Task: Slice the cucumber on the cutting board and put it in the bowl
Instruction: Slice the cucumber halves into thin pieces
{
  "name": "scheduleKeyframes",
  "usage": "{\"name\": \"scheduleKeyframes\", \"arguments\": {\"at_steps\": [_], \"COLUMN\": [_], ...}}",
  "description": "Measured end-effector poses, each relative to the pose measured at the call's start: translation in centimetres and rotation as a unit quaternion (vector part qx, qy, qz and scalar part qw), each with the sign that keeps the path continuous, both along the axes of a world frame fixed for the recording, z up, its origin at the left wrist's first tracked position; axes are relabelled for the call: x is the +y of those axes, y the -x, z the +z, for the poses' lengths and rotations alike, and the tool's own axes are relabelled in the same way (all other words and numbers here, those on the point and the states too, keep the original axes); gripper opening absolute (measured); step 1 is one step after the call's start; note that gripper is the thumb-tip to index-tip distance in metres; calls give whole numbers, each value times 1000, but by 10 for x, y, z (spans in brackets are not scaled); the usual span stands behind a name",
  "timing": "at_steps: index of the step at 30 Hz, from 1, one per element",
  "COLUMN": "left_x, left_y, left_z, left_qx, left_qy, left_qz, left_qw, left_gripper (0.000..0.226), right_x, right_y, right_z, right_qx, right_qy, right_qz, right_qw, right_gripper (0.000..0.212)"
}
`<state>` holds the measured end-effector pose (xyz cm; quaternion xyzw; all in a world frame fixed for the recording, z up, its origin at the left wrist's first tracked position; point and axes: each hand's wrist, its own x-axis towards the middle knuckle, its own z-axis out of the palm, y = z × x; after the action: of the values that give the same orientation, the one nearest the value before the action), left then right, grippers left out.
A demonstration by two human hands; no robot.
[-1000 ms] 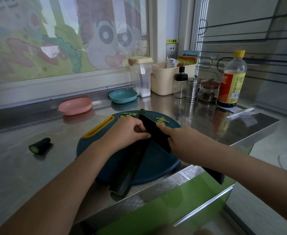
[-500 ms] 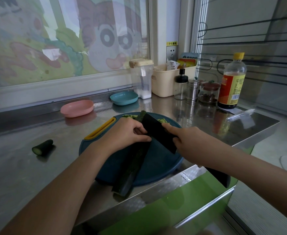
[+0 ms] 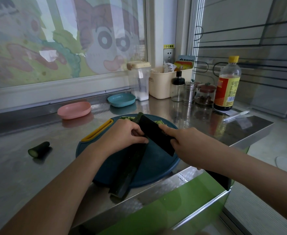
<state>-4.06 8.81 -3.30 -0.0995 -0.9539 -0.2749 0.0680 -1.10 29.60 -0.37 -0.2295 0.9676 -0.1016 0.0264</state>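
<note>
Hardly moved: knife (image 3: 156,136) stays near cucumber (image 3: 127,170) far end. Left grip (image 3: 120,134) curled over cucumber on board (image 3: 156,168); right grip (image 3: 188,146) clasps knife. Slicing step, few slices (image 3: 127,118) cut. Next: straight cut down, left grip kept clear.

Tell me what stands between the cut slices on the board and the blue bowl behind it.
Nothing visible does. The slices lie at the far edge of the cutting board, and only bare counter separates them from the blue bowl.
</note>
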Motion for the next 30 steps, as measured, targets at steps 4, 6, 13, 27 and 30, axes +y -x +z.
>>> {"name": "scheduleKeyframes", "arguments": {"at_steps": [4,6,13,27,30], "left_x": [0,0,1,-10,-10], "left_y": [0,0,1,4,4], "left_z": [1,1,0,6,6], "left_qx": [-1,-1,6,-39,-39], "left_qy": [13,11,22,33,28], "left_qz": [2,0,0,-21,-24], "left_qw": [1000,1000,1000,998,999], "left_gripper": [23,23,21,39,36], "right_x": [-2,-2,-10,-11,-8], "right_y": [0,1,8,8,5], "right_z": [-2,-3,-9,-12,-8], "right_qx": [-4,-9,4,-29,-24], "right_qy": [-4,-5,-35,-14,0], "right_qz": [2,6,19,-4,-7], "right_qw": [1000,1000,999,999,1000], "right_gripper": [63,63,65,64,62]}}
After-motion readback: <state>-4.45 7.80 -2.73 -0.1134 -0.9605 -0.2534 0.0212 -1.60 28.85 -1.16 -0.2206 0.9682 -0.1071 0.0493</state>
